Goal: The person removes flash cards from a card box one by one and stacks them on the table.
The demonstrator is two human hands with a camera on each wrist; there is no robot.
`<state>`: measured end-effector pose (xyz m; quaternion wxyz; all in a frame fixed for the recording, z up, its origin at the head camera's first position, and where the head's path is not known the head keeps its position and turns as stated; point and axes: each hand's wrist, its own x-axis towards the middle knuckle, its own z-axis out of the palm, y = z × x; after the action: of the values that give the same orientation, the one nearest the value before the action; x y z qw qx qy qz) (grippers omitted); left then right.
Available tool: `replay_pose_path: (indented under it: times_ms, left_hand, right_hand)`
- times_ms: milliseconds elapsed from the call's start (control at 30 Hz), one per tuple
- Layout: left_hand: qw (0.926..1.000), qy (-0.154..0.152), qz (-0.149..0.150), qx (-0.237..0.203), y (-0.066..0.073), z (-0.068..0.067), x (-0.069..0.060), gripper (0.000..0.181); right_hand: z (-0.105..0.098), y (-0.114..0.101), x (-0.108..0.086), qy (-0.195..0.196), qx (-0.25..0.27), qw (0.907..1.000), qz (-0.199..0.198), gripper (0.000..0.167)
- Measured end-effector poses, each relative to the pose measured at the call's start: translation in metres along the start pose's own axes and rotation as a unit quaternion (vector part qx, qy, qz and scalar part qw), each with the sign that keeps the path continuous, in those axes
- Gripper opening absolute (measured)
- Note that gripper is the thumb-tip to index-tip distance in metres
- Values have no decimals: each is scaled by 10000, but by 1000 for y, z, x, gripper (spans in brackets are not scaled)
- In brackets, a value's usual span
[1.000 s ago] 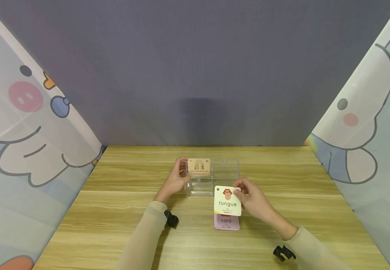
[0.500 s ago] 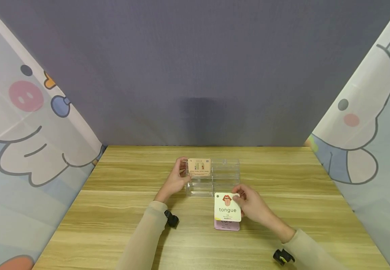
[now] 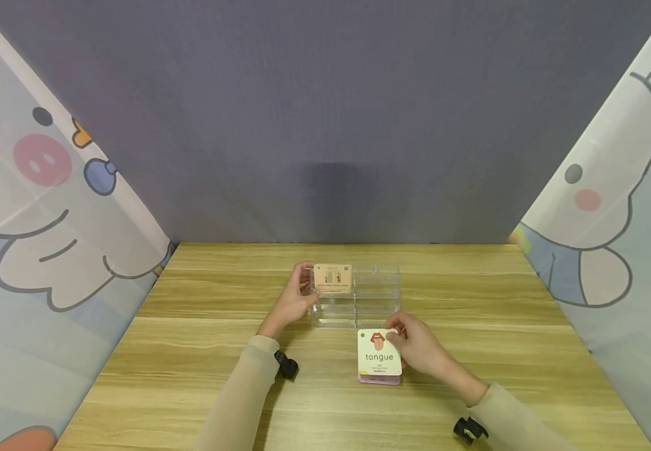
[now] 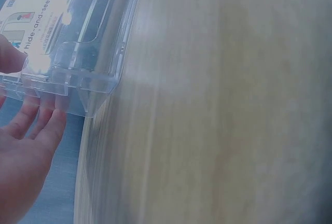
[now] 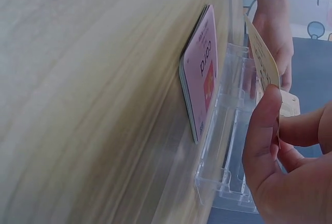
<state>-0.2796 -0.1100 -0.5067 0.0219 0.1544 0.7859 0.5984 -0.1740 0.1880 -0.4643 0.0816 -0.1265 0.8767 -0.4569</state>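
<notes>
A clear plastic display rack [image 3: 377, 289] with stepped tiers stands at the table's middle. An orange hide-and-seek card [image 3: 332, 279] sits in its upper left part. My left hand [image 3: 290, 307] grips the rack's left end, thumb in front and fingers behind, as the left wrist view shows. My right hand [image 3: 425, 346] pinches the upper right corner of a cream "tongue" card [image 3: 379, 362]. That card is raised above a small stack of cards topped by a pink "card" card [image 5: 199, 73]. In the head view, only the pink card's lower edge shows.
The wooden table [image 3: 201, 376] runs back to a grey wall [image 3: 331, 125]. Curtains with cartoon figures [image 3: 44, 188] hang on both sides. A black wrist camera [image 3: 287, 364] is worn at the left wrist and another [image 3: 469, 430] at the right.
My right hand has brought the tongue card down toward the near side, so it covers most of the pink card in the head view. My left hand and the rack have stayed still.
</notes>
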Motion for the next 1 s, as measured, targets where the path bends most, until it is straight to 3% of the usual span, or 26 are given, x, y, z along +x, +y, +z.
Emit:
replay_pose_path:
  times_ms: [233,600,1000]
  left_hand:
    - [10000,13,-39,62,1,0,0,68]
    - [9999,59,-84,117,2,1,-1,67]
    - [9999,69,-142,64,1,1,0,68]
  right_hand:
    - [5,2,2,45,-185,9997,122,11]
    - [11,3,0,-51,3,9996,281,11]
    - [16,6,0,19,-149,9995,269,11]
